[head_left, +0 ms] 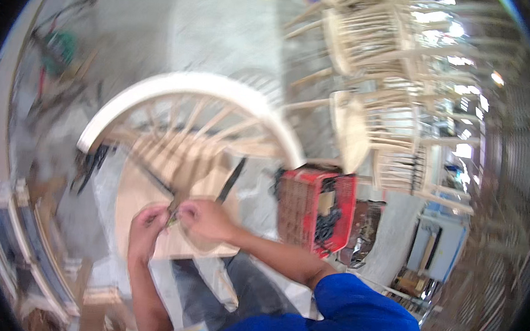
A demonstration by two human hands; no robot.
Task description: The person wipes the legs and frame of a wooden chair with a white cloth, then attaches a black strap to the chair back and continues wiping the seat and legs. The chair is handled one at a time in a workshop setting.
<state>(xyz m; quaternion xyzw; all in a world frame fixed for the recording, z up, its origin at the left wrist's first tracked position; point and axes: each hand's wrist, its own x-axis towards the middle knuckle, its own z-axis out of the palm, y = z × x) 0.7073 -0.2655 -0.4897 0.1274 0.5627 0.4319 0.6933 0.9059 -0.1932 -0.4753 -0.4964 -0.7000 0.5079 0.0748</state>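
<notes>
A pale wooden chair with a curved back rail (200, 84) and fanned spindles stands before me, its light seat (137, 190) below my hands. My left hand (148, 224) is closed in a pinch over the seat. Close to its right, my right hand (206, 220) pinches too, fingertips nearly meeting the left ones. A dark strap (150, 175) slants from the chair's left side to the fingertips, where both hands seem to grip its end. Blur hides the exact grip and a small greenish bit there. Another dark strap (232, 180) crosses the seat's right side.
A red plastic crate (308, 208) with dark items stands right of the chair. Several similar wooden chairs (372, 130) are stacked at the far right. Wooden frame pieces (29, 247) lean at the lower left. A green coil (59, 51) lies on the floor at the far left.
</notes>
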